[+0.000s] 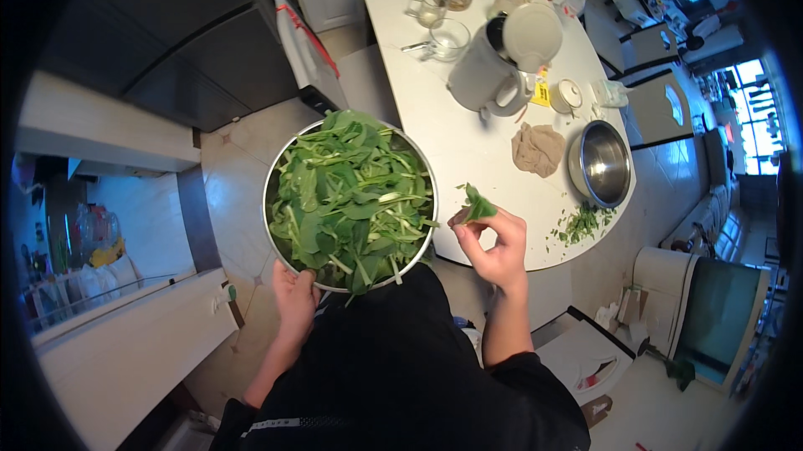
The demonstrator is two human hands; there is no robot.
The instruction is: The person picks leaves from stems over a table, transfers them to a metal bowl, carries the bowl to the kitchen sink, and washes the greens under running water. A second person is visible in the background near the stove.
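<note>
My left hand grips the near-left rim of a metal bowl, held up in front of my body beside the table. Leafy greens with pale cut stems heap above the bowl's rim, and a few stems poke over its edge. To the right of the bowl, over the table's near edge, my right hand pinches a green leaf piece between thumb and fingers. Leaf trimmings lie scattered on the table, right of that hand.
On the white table stand an electric kettle with its lid raised, glass cups, a crumpled brown cloth and a second metal bowl. A white chair is at lower right. Dark cabinet doors rise at left.
</note>
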